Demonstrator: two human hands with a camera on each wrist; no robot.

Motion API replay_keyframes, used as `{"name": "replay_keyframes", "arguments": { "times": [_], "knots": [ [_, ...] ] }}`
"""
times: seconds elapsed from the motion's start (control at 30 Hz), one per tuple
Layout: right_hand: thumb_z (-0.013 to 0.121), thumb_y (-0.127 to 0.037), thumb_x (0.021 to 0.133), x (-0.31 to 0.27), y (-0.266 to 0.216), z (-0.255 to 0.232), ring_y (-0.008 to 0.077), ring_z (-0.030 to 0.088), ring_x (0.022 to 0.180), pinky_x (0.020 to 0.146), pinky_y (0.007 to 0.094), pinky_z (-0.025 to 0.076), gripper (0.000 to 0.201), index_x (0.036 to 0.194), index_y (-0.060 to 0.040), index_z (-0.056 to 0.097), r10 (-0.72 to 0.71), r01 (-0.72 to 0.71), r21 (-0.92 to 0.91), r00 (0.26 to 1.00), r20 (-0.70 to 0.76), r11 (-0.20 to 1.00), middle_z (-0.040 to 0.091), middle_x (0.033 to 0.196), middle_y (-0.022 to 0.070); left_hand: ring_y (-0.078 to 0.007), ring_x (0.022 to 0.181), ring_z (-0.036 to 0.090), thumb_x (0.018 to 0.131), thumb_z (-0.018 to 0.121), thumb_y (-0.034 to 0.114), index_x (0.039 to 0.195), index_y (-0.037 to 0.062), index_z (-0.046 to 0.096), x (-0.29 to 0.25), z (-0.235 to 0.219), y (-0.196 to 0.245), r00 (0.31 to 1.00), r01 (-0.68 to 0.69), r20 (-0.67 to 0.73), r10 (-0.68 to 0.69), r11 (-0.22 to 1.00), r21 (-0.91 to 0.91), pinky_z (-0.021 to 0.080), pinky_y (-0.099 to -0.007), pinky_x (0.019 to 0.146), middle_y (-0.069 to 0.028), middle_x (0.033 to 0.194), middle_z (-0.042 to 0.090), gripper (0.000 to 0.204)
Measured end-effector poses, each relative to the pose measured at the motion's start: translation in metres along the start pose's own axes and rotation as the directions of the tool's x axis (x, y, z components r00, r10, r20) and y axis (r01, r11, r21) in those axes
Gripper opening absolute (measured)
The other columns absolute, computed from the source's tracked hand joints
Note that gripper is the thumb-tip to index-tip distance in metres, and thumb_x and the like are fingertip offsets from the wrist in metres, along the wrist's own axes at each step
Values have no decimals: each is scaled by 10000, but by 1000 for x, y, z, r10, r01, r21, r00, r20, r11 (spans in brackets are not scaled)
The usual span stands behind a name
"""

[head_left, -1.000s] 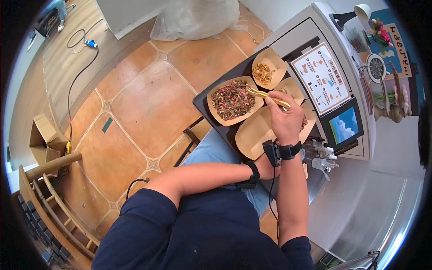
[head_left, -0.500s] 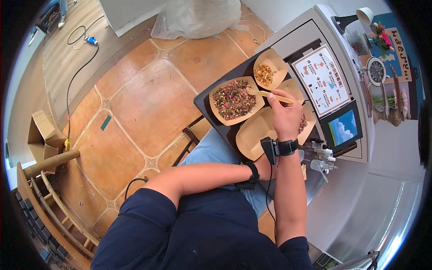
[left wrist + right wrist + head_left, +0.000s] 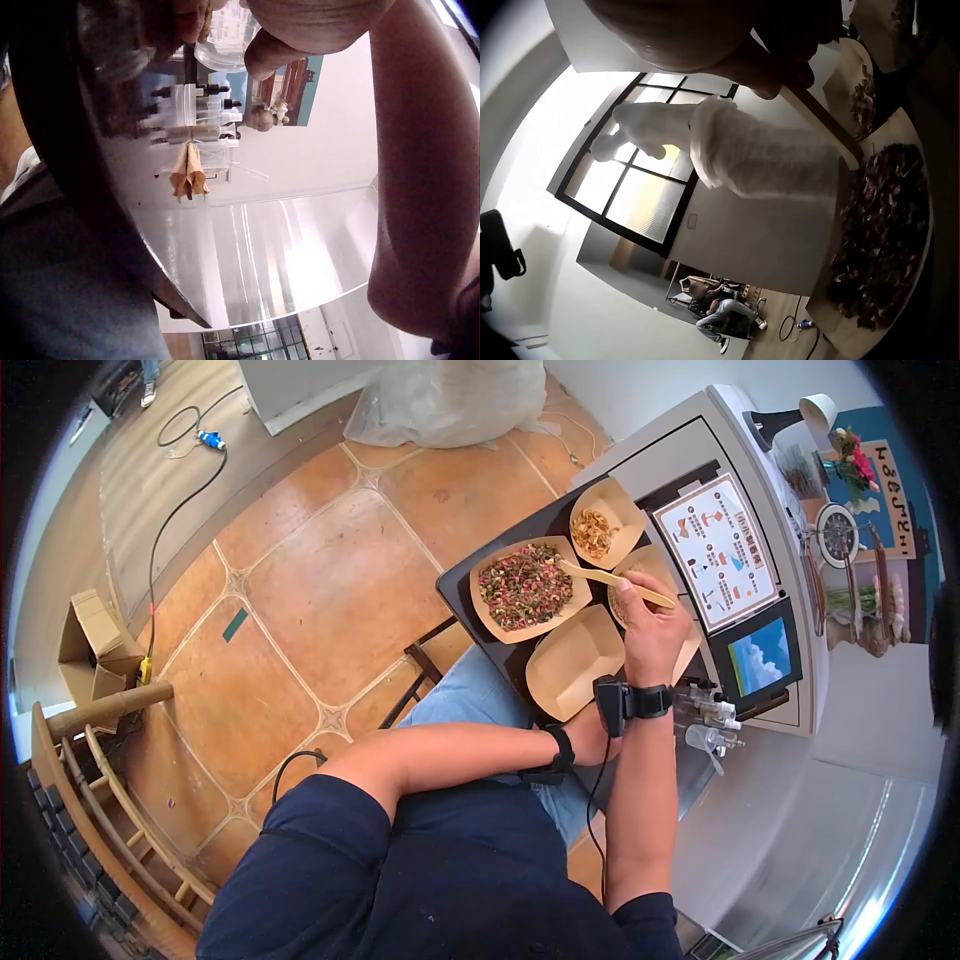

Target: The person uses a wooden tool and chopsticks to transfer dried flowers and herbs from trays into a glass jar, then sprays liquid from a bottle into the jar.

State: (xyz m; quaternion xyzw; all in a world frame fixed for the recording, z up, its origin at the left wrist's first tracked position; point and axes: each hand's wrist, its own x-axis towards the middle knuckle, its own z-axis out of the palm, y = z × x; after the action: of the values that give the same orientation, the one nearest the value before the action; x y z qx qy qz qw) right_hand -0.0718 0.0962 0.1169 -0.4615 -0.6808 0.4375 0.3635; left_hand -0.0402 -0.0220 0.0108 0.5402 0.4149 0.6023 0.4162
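In the head view my right hand [image 3: 655, 628] pinches a pair of light wooden tongs [image 3: 615, 577]. Their tips reach to the inner edge of a paper tray [image 3: 488, 622] heaped with a red-and-green dried flower mix [image 3: 525, 588]. The right wrist view shows the tongs [image 3: 821, 124] angled down to this mix [image 3: 881, 232]. My left hand [image 3: 592, 732] is low beside the right wrist, mostly hidden by it. In the left wrist view, thumb and fingers are around a clear container [image 3: 221, 49], partly cut off by the frame's top.
A bare paper tray [image 3: 572, 662] lies nearest me, and one with golden dried petals [image 3: 592, 532] sits at the back of the dark serving tray [image 3: 455, 582]. To the right are an instruction sheet [image 3: 718, 550], a small screen [image 3: 765, 658] and several clear bottles [image 3: 705, 710].
The tongs' prongs stood apart a second ago and now look closer together. The right hand has moved slightly, its tongs staying by the flower mix. The head view has shifted a little.
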Motion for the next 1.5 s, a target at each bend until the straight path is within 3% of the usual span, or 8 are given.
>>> {"name": "replay_keyframes", "arguments": {
  "times": [0.33, 0.47, 0.67, 0.77, 0.83, 1.03, 1.13, 1.5],
  "knots": [
    [811, -45, 980, 1, 13, 19, 80, 681, 824, 726, 230, 536, 181, 1153, 7, 794, -15, 17, -10, 993, 119, 1000, 767, 975, 23, -392, 1305, 632, 1028, 577, 192, 1356, 30, 696, -5, -6, 2, 966, -131, 252, 60, 951, 278, 480, -500, 1137, -222, 1394, 701, 384],
    [801, -35, 993, -1, 2, 15, 74, 670, 863, 771, 222, 533, 191, 1176, 15, 788, 1, 1, -21, 996, 91, 1000, 754, 983, 11, -386, 1242, 656, 1025, 589, 206, 1289, 26, 713, -4, 3, -7, 982, -130, 154, 106, 979, 155, 494, -505, 1099, -214, 1335, 721, 343],
    [811, -40, 986, 1, -3, 0, 92, 690, 880, 786, 233, 549, 199, 1174, 21, 790, 2, -3, 52, 1000, 26, 999, 764, 1002, 27, -361, 1229, 651, 989, 660, 184, 1284, 27, 660, 5, -16, 19, 955, 226, 214, -204, 971, -83, 513, -454, 1060, -214, 1219, 712, 335],
    [818, -49, 984, 1, -3, -5, 94, 694, 884, 796, 235, 554, 204, 1174, 20, 790, -4, 3, 42, 1000, 22, 999, 767, 1013, 34, -365, 1231, 650, 993, 650, 172, 1322, 21, 633, 3, 6, -4, 991, 69, 113, -65, 997, -31, 514, -464, 1063, -214, 1274, 694, 362],
    [820, -53, 983, 1, -3, -4, 92, 694, 886, 800, 234, 554, 207, 1175, 19, 790, -5, 4, 36, 1000, 25, 999, 768, 1017, 36, -339, 907, 680, 977, 705, 235, 1010, 40, 679, 4, 13, -4, 964, -140, -239, 118, 987, -77, 533, -467, 823, -167, 921, 709, 200],
    [812, -46, 988, 3, 3, 6, 83, 682, 881, 793, 225, 540, 181, 1159, 13, 796, -7, 4, 65, 998, 59, 998, 760, 1009, 18, -386, 1138, 694, 984, 666, 195, 1227, 31, 678, 0, -3, 4, 986, 114, 116, -118, 993, 40, 540, -478, 992, -237, 1156, 731, 294],
    [805, -32, 989, 5, 9, 11, 77, 675, 881, 793, 223, 537, 173, 1157, 9, 798, -21, 19, 16, 993, 119, 1000, 757, 1004, 12, -392, 1067, 716, 980, 684, 226, 1150, 36, 708, -2, 22, -29, 995, -101, 8, 101, 992, 71, 546, -494, 946, -237, 1037, 749, 256],
    [813, -34, 980, 5, 12, 8, 85, 679, 833, 738, 231, 538, 182, 1148, 30, 788, -6, 5, 12, 1000, 22, 1000, 769, 978, 39, -414, 1114, 691, 990, 682, 257, 1225, 48, 696, -1, 4, -8, 996, -87, 33, 83, 990, 107, 534, -498, 994, -226, 1161, 740, 314]
  ]
}}
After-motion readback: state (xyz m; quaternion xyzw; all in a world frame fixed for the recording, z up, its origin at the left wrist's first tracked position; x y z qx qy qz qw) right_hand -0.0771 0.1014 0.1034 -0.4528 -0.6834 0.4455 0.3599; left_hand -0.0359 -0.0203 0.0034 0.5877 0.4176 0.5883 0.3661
